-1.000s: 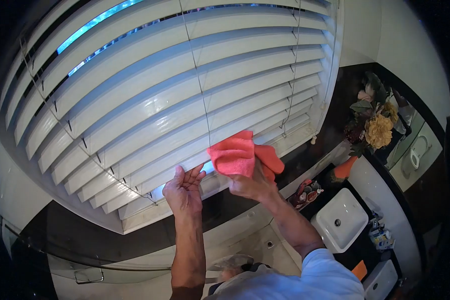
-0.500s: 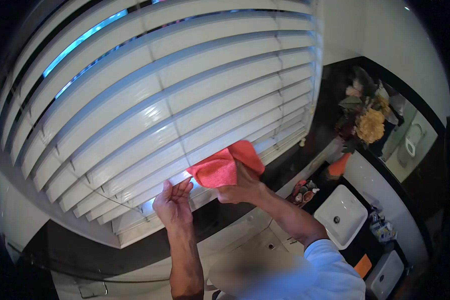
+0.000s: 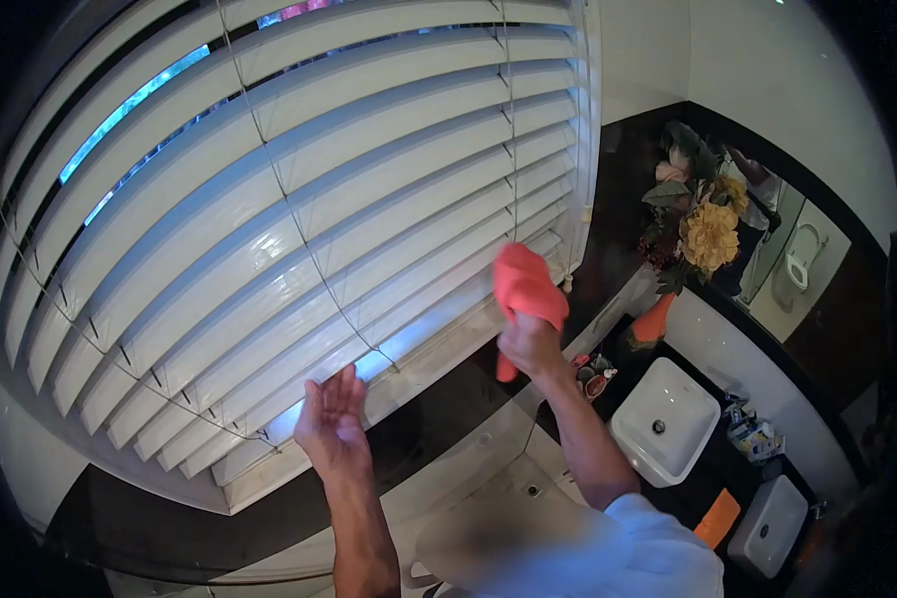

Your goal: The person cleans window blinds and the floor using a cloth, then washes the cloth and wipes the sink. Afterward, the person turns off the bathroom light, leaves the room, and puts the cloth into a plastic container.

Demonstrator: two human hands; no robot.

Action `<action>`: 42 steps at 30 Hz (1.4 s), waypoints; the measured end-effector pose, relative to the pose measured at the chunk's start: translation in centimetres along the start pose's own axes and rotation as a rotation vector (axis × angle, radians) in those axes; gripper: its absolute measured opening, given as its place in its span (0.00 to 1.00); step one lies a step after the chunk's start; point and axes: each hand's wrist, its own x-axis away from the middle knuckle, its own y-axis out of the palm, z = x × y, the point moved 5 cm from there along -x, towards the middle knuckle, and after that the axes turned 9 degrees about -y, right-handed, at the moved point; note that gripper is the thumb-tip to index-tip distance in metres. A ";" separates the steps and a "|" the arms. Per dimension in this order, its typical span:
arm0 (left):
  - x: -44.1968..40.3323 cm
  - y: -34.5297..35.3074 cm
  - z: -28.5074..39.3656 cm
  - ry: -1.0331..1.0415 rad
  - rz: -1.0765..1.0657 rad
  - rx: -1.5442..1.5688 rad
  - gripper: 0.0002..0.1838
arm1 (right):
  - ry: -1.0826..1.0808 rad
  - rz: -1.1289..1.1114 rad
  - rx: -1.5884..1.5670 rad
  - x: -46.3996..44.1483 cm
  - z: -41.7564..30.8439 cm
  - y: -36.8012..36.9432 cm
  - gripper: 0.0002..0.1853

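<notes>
A bunched red cloth (image 3: pixel 528 282) is gripped in my right hand (image 3: pixel 533 346), near the lower right corner of the window blind. One end of the cloth hangs below the fist. White horizontal slats make up the blind (image 3: pixel 269 239), with thin cords running down across them. My left hand (image 3: pixel 335 424) is raised palm up at the blind's bottom edge, fingers extended and holding nothing. Its fingertips are close to the lowest slats; whether they touch cannot be made out. Bright light shows through the gap above the pale window sill (image 3: pixel 419 357).
To the right, a white basin (image 3: pixel 665 422) and a second basin (image 3: pixel 770 526) sit on a black counter. Artificial flowers (image 3: pixel 710 236) stand in an orange vase (image 3: pixel 653 321) before a black-framed mirror (image 3: pixel 807 239). An orange cloth (image 3: pixel 718 516) lies between the basins.
My right hand has carried the red cloth rightward, off the slat near my left hand. My left hand has shifted slightly down, its fingers more upright. The view has shifted a little.
</notes>
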 end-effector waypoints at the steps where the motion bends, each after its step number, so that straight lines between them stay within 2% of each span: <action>1: 0.5 -0.6 -0.6 0.004 -0.001 0.007 0.14 | -0.006 0.068 0.040 -0.1 -0.7 -1.5 0.13; 3: 1.9 -1.6 -3.6 -0.254 -0.094 -0.194 0.18 | -0.012 0.205 0.122 -0.2 -2.2 -4.6 0.12; 4: 2.3 -0.1 -5.0 -0.309 -0.178 -0.322 0.20 | 0.027 0.189 0.123 0.5 -1.8 -5.2 0.12; 5: 2.1 1.6 -6.5 -0.321 -0.249 -0.288 0.19 | 0.065 0.173 0.125 1.3 -1.4 -5.8 0.12; 6: 1.3 3.2 -7.8 -0.331 -0.324 -0.254 0.19 | 0.193 0.071 0.089 2.2 0.1 -5.5 0.13; 7: 0.2 4.5 -8.6 -0.341 -0.331 -0.255 0.19 | 0.318 -0.024 0.054 2.9 1.4 -5.2 0.13; 8: -1.1 5.9 -9.3 -0.308 -0.324 -0.241 0.18 | 0.321 -0.014 0.066 2.9 2.2 -5.3 0.13; 10: -2.1 8.2 -10.2 -0.288 -0.335 -0.237 0.17 | 0.283 0.023 0.100 2.3 3.1 -5.2 0.13; 11: -2.5 8.7 -10.4 -0.276 -0.280 -0.167 0.16 | 0.160 0.121 0.122 1.6 3.0 -5.3 0.10; 12: -2.8 8.9 -10.5 -0.264 -0.220 -0.098 0.14 | 0.167 0.129 0.133 1.4 3.3 -5.4 0.10; 16: -3.7 8.5 -11.4 -0.191 -0.195 -0.077 0.17 | 0.223 0.031 0.070 0.9 4.4 -5.0 0.12; 22: -3.2 9.3 -10.7 -0.201 -0.152 -0.108 0.15 | 0.192 -0.101 0.041 -2.4 5.0 -2.9 0.13; 24: -3.9 9.2 -10.6 -0.215 -0.169 -0.081 0.15 | -0.084 -0.129 0.100 -3.9 3.8 -2.0 0.13; 26: -4.3 9.3 -10.8 -0.229 -0.184 -0.055 0.15 | -0.102 -0.110 0.114 -5.0 4.9 -2.2 0.12; 29: -4.0 9.1 -10.7 -0.207 -0.121 -0.108 0.15 | 0.498 -0.409 0.162 -4.7 9.9 -1.9 0.15; 30: -4.0 9.2 -10.7 -0.200 -0.122 -0.098 0.16 | 0.496 -0.409 0.162 -4.3 9.7 -1.4 0.15; 32: -4.2 9.3 -10.6 -0.196 -0.127 -0.084 0.16 | -0.088 -0.111 0.225 -4.8 5.8 -1.1 0.09; 33: -4.4 9.2 -10.7 -0.212 -0.153 -0.061 0.17 | 0.004 -0.190 0.190 -4.4 6.3 -0.4 0.13; 34: -4.4 8.9 -10.6 -0.226 -0.173 -0.042 0.17 | 0.007 -0.196 0.185 -4.3 6.8 -0.5 0.13; 36: -4.6 8.5 -10.7 -0.211 -0.152 -0.052 0.18 | 0.684 -0.535 0.098 -3.3 11.7 -0.3 0.15; 38: -4.5 8.3 -10.6 -0.196 -0.131 -0.050 0.18 | 0.756 -0.561 0.138 -3.1 12.4 -1.6 0.15; 40: -4.2 8.7 -10.1 -0.239 -0.181 -0.071 0.19 | 0.339 -0.157 0.255 -3.6 10.8 -3.9 0.15; 42: -3.6 7.9 -10.1 -0.289 -0.129 -0.092 0.17 | 0.206 0.068 0.275 -1.4 9.7 -6.2 0.17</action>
